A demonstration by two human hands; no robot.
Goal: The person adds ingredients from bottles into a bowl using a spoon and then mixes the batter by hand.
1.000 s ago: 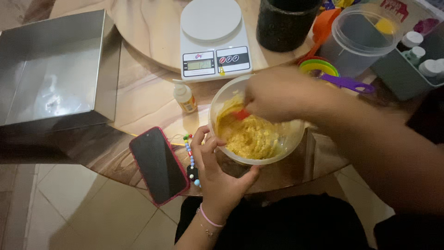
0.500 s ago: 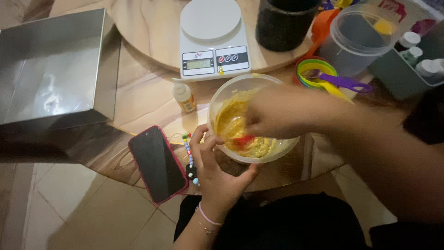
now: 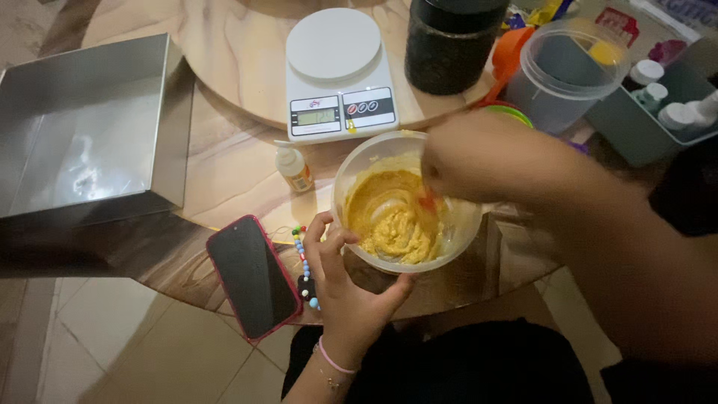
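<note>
Round, clear plastic bowl (image 3: 407, 202) of thick yellow batter (image 3: 393, 221) taken as landmark, set at the near edge of the pale marbled stone counter (image 3: 232, 161), close to the body so both hands reach it.

Left hand (image 3: 348, 288) cupped against the bowl's near wall and underside, fingers spread and curled around the curve, thumb out toward the bowl's base: a brace, judged to stop the bowl turning. Pink band at that wrist.

Right hand (image 3: 486, 161) over the bowl's far right rim, blurred, fingers closed on a small red-tipped tool (image 3: 428, 202) dipped into the batter; exact grip on the handle not clear.

Beyond the bowl, white digital kitchen scale (image 3: 340, 75) with a round platform, grey display and a red-and-white button strip, touching the bowl's far rim or just short of it. Left of the bowl, small white squeeze bottle with an orange label (image 3: 293, 168), lying tilted. Nearer and left, black phone in a red case (image 3: 253, 277) face up, a string of coloured beads (image 3: 303, 258) beside it. Far left, square shiny metal baking tin (image 3: 86, 131). Beyond and right, dark cylindrical jar (image 3: 449, 45), clear lidded tub (image 3: 565, 75), then a grey box of white-capped bottles (image 3: 662, 105).
</note>
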